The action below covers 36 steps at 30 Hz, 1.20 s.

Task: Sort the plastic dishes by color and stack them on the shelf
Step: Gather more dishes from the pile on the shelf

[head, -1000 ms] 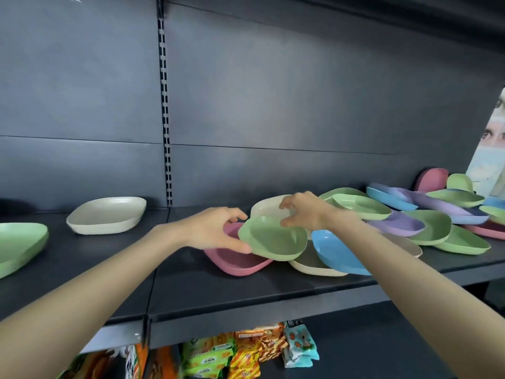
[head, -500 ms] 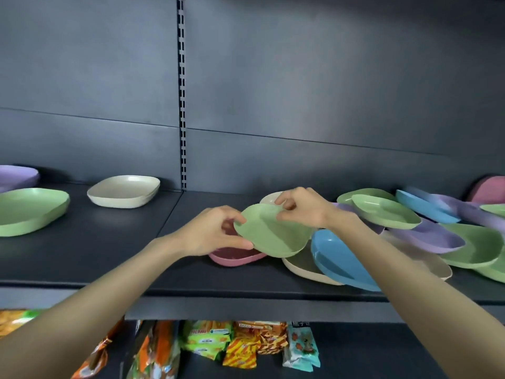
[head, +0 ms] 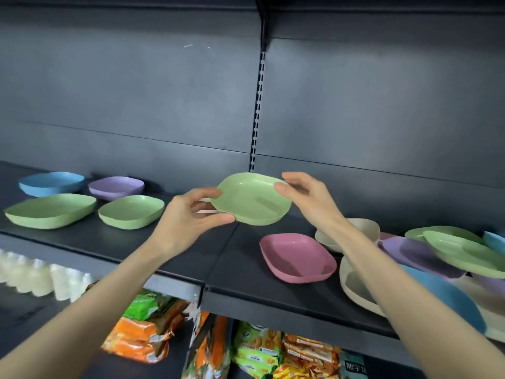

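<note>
You hold the green dish [head: 251,199] in the air above the shelf [head: 240,269]. Your left hand [head: 188,217] pinches its left corner and your right hand [head: 308,198] pinches its right rim. Its hollow faces up, tipped toward you, and its long axis runs from hand to hand. A smaller green dish [head: 131,212] sits left of your left hand, and a pink dish [head: 296,258] sits below your right wrist, both hollow-up.

Bare shelf [head: 218,258] lies open at 6 o'clock of the held green dish [head: 251,199]. A small green dish [head: 131,212] blocks 9 o'clock; the pink dish [head: 296,258] and a jumbled pile [head: 437,258] crowd 4 o'clock.
</note>
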Each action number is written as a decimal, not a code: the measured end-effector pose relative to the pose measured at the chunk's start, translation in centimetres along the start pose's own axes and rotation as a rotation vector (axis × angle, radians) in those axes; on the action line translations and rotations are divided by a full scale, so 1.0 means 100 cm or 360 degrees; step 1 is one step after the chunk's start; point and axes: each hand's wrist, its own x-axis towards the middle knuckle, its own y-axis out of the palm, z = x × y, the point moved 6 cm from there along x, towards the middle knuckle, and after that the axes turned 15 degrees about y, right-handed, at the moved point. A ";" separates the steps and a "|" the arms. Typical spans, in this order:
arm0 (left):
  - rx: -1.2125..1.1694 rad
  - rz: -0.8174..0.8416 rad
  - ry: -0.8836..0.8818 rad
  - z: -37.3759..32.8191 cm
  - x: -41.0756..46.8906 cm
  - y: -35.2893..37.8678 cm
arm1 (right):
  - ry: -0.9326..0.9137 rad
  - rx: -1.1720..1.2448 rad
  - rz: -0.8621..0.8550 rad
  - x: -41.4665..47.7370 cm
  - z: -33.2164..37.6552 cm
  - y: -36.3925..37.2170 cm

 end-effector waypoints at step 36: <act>0.0474 0.0511 -0.0093 0.179 0.039 -0.263 | 0.0147 -0.0249 0.0269 0.084 -0.008 0.312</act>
